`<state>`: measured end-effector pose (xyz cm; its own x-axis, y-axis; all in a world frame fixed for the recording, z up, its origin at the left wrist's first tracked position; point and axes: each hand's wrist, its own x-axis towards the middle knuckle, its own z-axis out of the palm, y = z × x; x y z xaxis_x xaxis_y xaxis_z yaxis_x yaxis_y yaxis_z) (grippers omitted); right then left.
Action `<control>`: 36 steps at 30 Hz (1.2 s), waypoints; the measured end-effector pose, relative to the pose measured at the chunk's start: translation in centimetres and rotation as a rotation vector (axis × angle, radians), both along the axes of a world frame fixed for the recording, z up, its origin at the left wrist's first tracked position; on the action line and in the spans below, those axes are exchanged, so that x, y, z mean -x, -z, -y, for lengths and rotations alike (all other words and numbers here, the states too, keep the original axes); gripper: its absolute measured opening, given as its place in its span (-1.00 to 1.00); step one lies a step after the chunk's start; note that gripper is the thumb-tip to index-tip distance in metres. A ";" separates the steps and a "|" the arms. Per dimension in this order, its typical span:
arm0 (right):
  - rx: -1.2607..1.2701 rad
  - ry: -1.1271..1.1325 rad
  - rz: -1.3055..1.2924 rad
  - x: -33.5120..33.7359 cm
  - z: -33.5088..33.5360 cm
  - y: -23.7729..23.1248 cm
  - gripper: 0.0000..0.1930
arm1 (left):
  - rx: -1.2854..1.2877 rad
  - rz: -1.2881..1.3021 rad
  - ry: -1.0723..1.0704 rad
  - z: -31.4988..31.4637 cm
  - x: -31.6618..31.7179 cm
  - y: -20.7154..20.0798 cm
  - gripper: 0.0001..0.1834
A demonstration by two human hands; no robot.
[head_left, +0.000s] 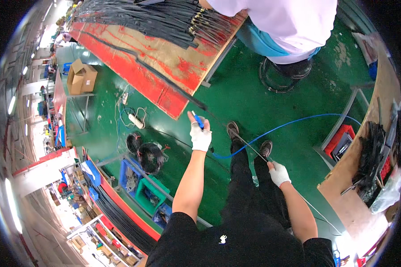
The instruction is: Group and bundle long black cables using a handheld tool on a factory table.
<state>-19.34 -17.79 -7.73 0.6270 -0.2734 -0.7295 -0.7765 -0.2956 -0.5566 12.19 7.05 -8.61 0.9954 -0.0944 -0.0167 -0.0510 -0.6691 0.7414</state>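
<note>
In the head view, our left hand, in a white glove, is curled round a blue tool, just off the near corner of the red table. Our right hand, also gloved, is nearer and farther right, its fingers pinched round a thin dark line. That line slants over our legs from near the table corner down to the right hand; a paler line trails on from there toward the near right. We cannot tell whether the two are one piece, nor whether the left fingers touch the dark line.

We judge the dark line light and springy, holding fairly straight under slight tension yet likely to whip or sag if let go. It looks smooth, so gloves may slide along it; a pinch close to its end should steer it best. The blue tool seems light and hard, best held round its body. A blue hose curves away to the right and may tug at it if they are joined. A black strip along the table looks soft and bendable, easiest taken by its overhanging end.
</note>
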 end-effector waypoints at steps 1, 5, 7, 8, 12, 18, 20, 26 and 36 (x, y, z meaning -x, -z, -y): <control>0.008 0.003 -0.006 -0.4 -0.2 0.0 -0.54 | -0.107 -0.046 0.048 1.2 0.5 -1.6 0.02; 0.014 0.013 0.009 -1.7 -0.8 0.5 -0.50 | -0.310 -0.135 0.123 2.2 0.9 -1.8 0.04; 0.004 0.020 -0.002 -2.4 -0.9 0.9 -0.47 | -0.333 -0.251 0.130 3.5 0.8 -3.9 0.07; 0.012 0.018 -0.011 -2.4 -1.0 1.0 -0.47 | -0.355 -0.270 0.136 3.8 0.7 -4.2 0.08; 0.026 0.012 -0.013 -2.6 -1.6 1.4 -0.45 | -0.454 -0.347 0.132 4.3 -0.2 -4.9 0.10; 0.023 0.020 -0.036 -2.5 -2.0 1.8 -0.44 | -0.591 -0.370 0.172 6.0 -2.7 -6.0 0.11; 0.019 0.029 -0.028 -2.6 -2.3 1.8 -0.44 | -0.630 -0.376 0.168 5.6 -3.4 -5.6 0.13; 0.044 0.013 -0.039 -2.6 -2.3 2.5 -0.45 | -0.710 -0.448 0.141 7.5 -4.3 -7.0 0.13; 0.011 -0.002 -0.027 -2.6 -1.9 2.4 -0.40 | -0.711 -0.397 0.130 8.1 -4.0 -6.9 0.04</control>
